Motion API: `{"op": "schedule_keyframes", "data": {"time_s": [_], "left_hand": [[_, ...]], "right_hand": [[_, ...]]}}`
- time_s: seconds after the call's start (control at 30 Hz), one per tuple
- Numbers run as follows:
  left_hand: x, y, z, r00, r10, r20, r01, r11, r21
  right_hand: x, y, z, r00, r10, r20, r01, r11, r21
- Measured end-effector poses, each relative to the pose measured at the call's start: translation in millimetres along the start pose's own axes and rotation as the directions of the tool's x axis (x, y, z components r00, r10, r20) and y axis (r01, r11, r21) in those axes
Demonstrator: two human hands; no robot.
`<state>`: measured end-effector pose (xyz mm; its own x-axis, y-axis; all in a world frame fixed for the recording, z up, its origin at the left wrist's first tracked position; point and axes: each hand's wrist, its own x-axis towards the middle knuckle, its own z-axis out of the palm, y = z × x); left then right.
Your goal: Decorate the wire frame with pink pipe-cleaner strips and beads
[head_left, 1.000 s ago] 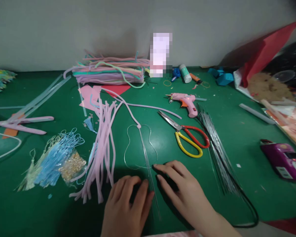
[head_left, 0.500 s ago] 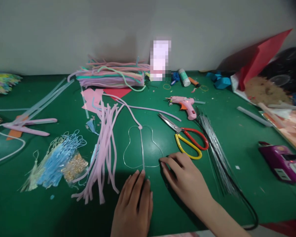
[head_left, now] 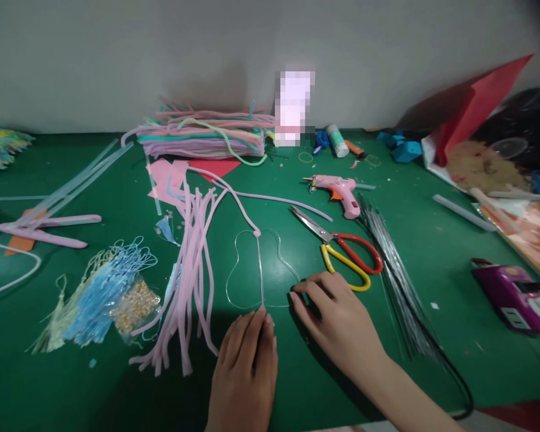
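Note:
On the green table lies a thin wire frame (head_left: 260, 270), bent into two rounded side loops around a straight centre stem. A lilac fuzzy stem (head_left: 245, 215) joins it at the top. My left hand (head_left: 245, 360) is at the lower end of the centre stem, its fingers close together and closed on the wire. At the lower right of the loop, my right hand (head_left: 335, 312) pinches the wire between thumb and forefinger, the other fingers curled. Scissors (head_left: 326, 235) with one red and one yellow handle lie just beyond my right hand.
Lilac fuzzy stems (head_left: 191, 270) lie left of the frame, beside blue tassels (head_left: 101, 303) and a bag of gold beads (head_left: 137, 306). A pink glue gun (head_left: 337, 189), a bundle of wires (head_left: 396, 282) and a purple device (head_left: 515, 294) are to the right. Coloured stems (head_left: 202, 141) are stacked behind.
My left fingertips have closed slightly together at the stem's lower end. My right hand stays at the loop's lower right. The view has shifted a little.

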<state>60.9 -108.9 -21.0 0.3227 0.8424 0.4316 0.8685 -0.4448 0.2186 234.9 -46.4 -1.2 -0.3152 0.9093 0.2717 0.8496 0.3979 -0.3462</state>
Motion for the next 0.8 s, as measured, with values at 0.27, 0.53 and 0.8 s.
{"op": "schedule_keyframes", "data": {"time_s": [0.27, 0.53, 0.8], "left_hand": [[-7.5, -4.5, 1.6, 0.997, 0.068, 0.023, -0.068, 0.997, 0.024], [-3.8, 1.0, 4.4, 0.998, 0.058, -0.003, -0.058, 0.996, 0.068], [5.7, 5.7, 0.8, 0.999, 0.024, 0.024, -0.024, 1.0, 0.011]], "right_hand": [[18.1, -5.9, -2.7, 0.985, -0.13, 0.115, 0.108, 0.978, 0.179], [63.5, 14.9, -5.0, 0.807, -0.539, 0.241, 0.523, 0.842, 0.134], [63.0, 17.9, -5.5, 0.801, -0.518, 0.299, 0.489, 0.855, 0.171]]}}
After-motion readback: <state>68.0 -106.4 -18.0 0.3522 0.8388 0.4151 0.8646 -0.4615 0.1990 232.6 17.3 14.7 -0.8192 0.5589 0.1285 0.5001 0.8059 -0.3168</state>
